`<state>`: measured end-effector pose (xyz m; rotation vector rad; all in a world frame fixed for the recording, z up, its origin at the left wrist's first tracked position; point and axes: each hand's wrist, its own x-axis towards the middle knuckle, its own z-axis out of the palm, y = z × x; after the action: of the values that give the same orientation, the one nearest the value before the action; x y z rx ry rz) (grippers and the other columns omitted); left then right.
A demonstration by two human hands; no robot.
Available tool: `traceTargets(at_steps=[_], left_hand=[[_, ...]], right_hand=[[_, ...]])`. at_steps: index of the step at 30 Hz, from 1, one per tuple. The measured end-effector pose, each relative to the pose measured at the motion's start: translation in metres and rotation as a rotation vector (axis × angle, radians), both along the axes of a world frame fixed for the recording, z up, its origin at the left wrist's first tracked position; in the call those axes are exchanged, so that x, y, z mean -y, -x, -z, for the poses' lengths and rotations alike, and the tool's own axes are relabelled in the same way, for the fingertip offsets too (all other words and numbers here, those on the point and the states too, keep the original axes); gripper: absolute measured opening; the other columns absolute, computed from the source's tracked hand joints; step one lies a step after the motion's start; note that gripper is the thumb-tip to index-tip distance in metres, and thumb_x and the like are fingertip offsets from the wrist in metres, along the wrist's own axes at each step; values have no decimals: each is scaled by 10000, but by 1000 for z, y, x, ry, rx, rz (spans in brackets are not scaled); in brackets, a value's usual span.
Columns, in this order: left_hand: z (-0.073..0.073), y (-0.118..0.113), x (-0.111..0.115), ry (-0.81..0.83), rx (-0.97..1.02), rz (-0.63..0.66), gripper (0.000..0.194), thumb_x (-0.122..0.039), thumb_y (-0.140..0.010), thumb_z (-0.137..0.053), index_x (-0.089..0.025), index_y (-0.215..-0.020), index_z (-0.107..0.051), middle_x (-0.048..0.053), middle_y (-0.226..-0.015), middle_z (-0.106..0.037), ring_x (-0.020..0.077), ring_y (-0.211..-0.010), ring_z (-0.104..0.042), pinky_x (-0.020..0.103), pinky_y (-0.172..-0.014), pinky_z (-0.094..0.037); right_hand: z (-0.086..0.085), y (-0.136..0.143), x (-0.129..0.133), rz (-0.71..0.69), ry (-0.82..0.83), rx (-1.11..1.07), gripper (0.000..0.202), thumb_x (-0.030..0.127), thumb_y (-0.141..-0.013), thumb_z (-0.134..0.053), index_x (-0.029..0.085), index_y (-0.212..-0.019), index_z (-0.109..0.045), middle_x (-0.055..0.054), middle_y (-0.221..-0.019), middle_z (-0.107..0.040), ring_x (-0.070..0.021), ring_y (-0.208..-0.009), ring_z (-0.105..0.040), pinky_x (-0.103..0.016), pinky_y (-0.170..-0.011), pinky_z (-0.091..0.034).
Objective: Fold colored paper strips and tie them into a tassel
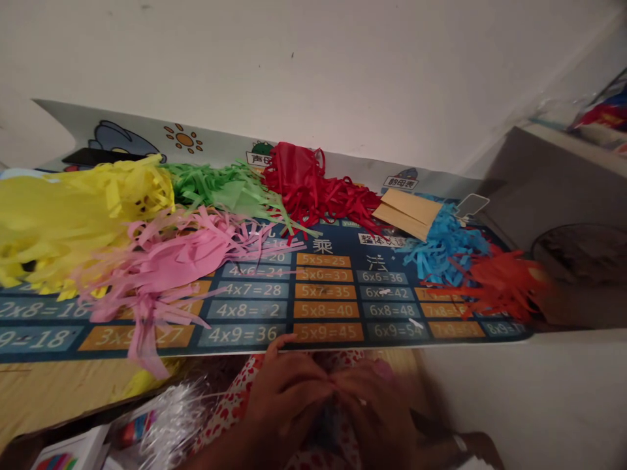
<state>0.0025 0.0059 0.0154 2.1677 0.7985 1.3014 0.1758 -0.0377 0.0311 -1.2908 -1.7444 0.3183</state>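
Left hand (289,388) and right hand (375,395) meet, curled, by the near edge of the multiplication mat (328,310).
Whether they pinch anything, I cannot tell. Clear plastic (176,418) lies near left; pink fringed paper (191,261) overhangs the mat; red fringed paper (294,173) crowds its far side.

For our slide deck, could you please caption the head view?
Left hand and right hand meet by the near edge of a multiplication mat, strewn with colourful fringed bundles.

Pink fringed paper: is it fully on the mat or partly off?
Partly off: the pink fringed paper lies mostly over the mat, with strips past its front edge.
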Motion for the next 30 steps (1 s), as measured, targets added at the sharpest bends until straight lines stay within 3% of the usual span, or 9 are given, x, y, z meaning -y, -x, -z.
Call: traceTargets(at_steps=[17, 20, 22, 25, 27, 30], left_hand=[[-3, -5, 5, 35, -73, 62, 126, -173, -906, -557, -266, -913, -640, -28, -833, -726, 129, -759, -661, 447, -1071, -333], [-1, -12, 7, 62, -116, 78, 93, -216, -909, -538, -230, -858, -614, -4, -815, -719, 145, -755, -659, 415, -995, -413], [1, -12, 8, 102, -176, 81, 161, -253, -917, -513, -215, -792, -605, 9, -763, -701, 154, -720, -651, 348, -853, -499], [1, -2, 6, 178, -256, 102, 234, -283, -927, -500, -222, -751, -641, 9, -734, -688, 138, -651, -644, 230, -620, -515], [1, 8, 0, 218, -225, 122, 219, -308, -919, -532, -237, -772, -679, -1, -747, -692, 122, -634, -649, 193, -576, -501], [0, 20, -11, 325, -183, 171, 177, -328, -880, -607, -243, -765, -712, -14, -711, -685, 110, -605, -649, 169, -557, -496]], right_hand=[[8, 0, 17, 18, 34, -26, 95, 207, -907, -576, 247, -923, -660, 4, -818, -736, -150, -744, -687, -290, -761, -535], [7, -3, 19, 10, 16, 2, 118, 178, -896, -572, 250, -934, -657, 1, -828, -734, -154, -758, -683, -307, -774, -518], [9, -15, 20, -21, 26, 26, 119, 191, -898, -569, 253, -925, -667, -5, -846, -733, -160, -772, -678, -322, -788, -507], [28, -47, 25, 108, 139, -15, 107, 265, -893, -593, 251, -890, -699, -28, -861, -720, -188, -820, -668, -332, -781, -510], [54, -69, 32, 220, 306, -50, 118, 296, -868, -620, 236, -858, -721, -47, -861, -708, -207, -842, -659, -336, -772, -513], [102, -83, 46, 190, 579, -76, 110, 290, -790, -671, 200, -811, -730, -62, -850, -703, -221, -802, -649, -340, -754, -507]])
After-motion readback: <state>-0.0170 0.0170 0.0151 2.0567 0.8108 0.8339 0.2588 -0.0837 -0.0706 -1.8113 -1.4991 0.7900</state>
